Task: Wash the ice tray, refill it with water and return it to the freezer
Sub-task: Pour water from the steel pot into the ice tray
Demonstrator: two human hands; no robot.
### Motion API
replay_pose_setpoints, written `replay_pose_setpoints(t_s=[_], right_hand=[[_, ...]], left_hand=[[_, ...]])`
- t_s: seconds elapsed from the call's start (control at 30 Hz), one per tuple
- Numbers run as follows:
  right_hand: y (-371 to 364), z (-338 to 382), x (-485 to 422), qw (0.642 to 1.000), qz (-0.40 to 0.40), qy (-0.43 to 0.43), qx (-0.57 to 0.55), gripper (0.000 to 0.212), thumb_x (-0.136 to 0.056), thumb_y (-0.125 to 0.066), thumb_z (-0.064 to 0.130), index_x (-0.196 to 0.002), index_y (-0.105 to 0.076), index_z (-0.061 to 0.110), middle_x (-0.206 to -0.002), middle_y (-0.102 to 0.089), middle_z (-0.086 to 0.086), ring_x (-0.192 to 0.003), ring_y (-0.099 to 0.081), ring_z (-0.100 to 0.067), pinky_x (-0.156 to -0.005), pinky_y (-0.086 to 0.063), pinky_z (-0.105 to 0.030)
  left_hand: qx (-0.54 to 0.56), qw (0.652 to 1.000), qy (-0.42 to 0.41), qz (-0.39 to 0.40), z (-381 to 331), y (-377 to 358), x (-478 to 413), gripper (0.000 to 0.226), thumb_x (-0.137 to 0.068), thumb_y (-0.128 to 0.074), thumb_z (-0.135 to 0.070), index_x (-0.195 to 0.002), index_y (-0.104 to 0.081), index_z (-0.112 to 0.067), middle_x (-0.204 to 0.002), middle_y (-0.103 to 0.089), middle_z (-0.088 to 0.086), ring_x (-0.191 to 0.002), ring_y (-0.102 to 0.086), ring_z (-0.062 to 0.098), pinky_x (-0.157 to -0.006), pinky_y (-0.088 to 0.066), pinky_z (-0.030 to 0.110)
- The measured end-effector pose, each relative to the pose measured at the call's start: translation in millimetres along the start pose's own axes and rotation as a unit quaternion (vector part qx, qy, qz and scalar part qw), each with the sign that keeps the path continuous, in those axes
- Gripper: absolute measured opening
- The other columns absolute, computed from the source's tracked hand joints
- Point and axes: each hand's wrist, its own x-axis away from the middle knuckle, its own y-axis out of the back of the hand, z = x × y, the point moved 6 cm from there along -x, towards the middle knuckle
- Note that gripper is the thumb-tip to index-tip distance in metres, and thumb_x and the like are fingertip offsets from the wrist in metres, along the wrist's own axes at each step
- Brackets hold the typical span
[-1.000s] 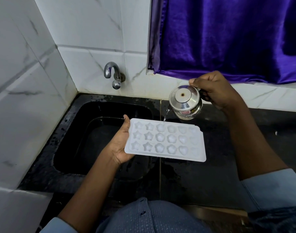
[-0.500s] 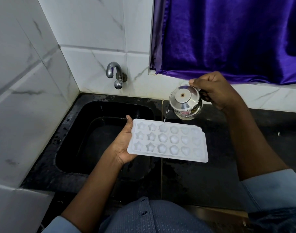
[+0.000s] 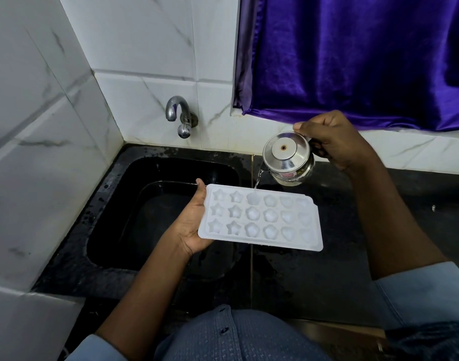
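On my head feed, the white plastic ice tray (image 3: pixel 316 230), three rows of six moulded star, flower and heart cavities, is held in the air roughly level, over the right edge of the black sink (image 3: pixel 114 217) and the wet black stone countertop (image 3: pixel 327 269) beside it. The left hand (image 3: pixel 192 225) grasps its left short end: the thumb lies along the far corner of the rim, and the palm and fingers go underneath, where I cannot see them. The right hand (image 3: pixel 332 142) is clenched round the dark handle of a small shiny steel lidded pot (image 3: pixel 288 157), one fingertip against the lid's rim. The pot is tipped toward the tray, just above its far edge. A thin stream of water (image 3: pixel 258 179) runs from its spout into the third cavity of the far row. I cannot tell how full the other cavities are. On the white marble-veined wall tiles (image 3: pixel 145 48) behind the sink sits a curved chrome tap (image 3: pixel 177 113). A glossy purple curtain (image 3: pixel 353 56) hangs above the right hand. A light blue sleeve (image 3: pixel 426 295) covers the right forearm near the elbow.
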Motion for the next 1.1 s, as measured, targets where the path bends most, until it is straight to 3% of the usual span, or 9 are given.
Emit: replay_pose_setpoints(t_s=[0.2,0.33,0.5,0.73,0.93,1.1], right_hand=[[-4.8,4.7,0.0,1.0,0.001,0.004,-0.002,0.056,-0.098,-0.07,0.026,-0.086,-0.052,-0.026,-0.067,-0.04,-0.02,-0.054,-0.021,-0.022,-0.055,-0.015,-0.042],[-13.4,8.0,-2.2,1.0,0.013,0.005,-0.001,0.055,-0.098,-0.069,0.025,-0.08,-0.05,-0.023,-0.059,-0.033,-0.011,-0.052,-0.02,-0.02,-0.054,-0.015,-0.041],[-21.2,8.7,-4.5,1.0,0.018,-0.005,0.004,0.055,-0.099,-0.068,0.023,-0.073,-0.046,-0.019,-0.052,-0.03,-0.004,-0.05,-0.019,-0.019,-0.054,-0.015,-0.04],[-24.1,11.3,-4.3,1.0,0.014,-0.009,0.015,0.047,-0.099,-0.069,0.024,-0.056,-0.054,0.011,-0.048,-0.033,0.002,-0.048,-0.021,-0.017,-0.053,-0.015,-0.039],[-23.3,12.7,-6.2,1.0,0.019,-0.003,0.018,0.049,-0.099,-0.069,0.025,-0.074,-0.053,-0.015,-0.05,-0.032,0.0,-0.049,-0.02,-0.019,-0.053,-0.015,-0.039],[-25.6,13.9,-5.1,1.0,0.025,-0.003,0.016,0.055,-0.099,-0.07,0.024,-0.077,-0.048,-0.022,-0.05,-0.033,-0.002,-0.05,-0.02,-0.019,-0.054,-0.015,-0.04]], left_hand=[[-0.012,1.0,-0.003,-0.006,0.1,1.1,-2.5,0.096,-0.093,-0.029,-0.085,-0.145,-0.06,-0.01,-0.145,-0.063,0.021,-0.132,-0.062,0.041,-0.113,-0.043,0.061],[-0.019,1.0,-0.006,-0.007,2.0,-2.2,-5.2,0.095,-0.094,-0.028,-0.084,-0.141,-0.063,-0.009,-0.143,-0.064,0.022,-0.129,-0.065,0.04,-0.11,-0.045,0.059],[-0.015,1.0,0.005,0.012,6.0,-3.9,-8.7,0.101,-0.092,-0.028,-0.087,-0.147,-0.058,-0.008,-0.148,-0.059,0.023,-0.137,-0.057,0.042,-0.116,-0.04,0.061],[-0.008,1.0,0.001,0.014,4.5,-2.3,-8.9,0.1,-0.092,-0.028,-0.087,-0.145,-0.06,-0.009,-0.147,-0.061,0.022,-0.136,-0.059,0.042,-0.114,-0.041,0.061],[-0.012,1.0,0.004,0.009,6.0,-3.5,-8.0,0.1,-0.092,-0.028,-0.087,-0.145,-0.06,-0.009,-0.147,-0.061,0.022,-0.136,-0.059,0.041,-0.115,-0.04,0.061],[-0.009,1.0,0.011,0.007,6.8,-4.2,-9.5,0.101,-0.091,-0.029,-0.088,-0.146,-0.06,-0.009,-0.146,-0.061,0.022,-0.137,-0.058,0.041,-0.119,-0.037,0.06]])
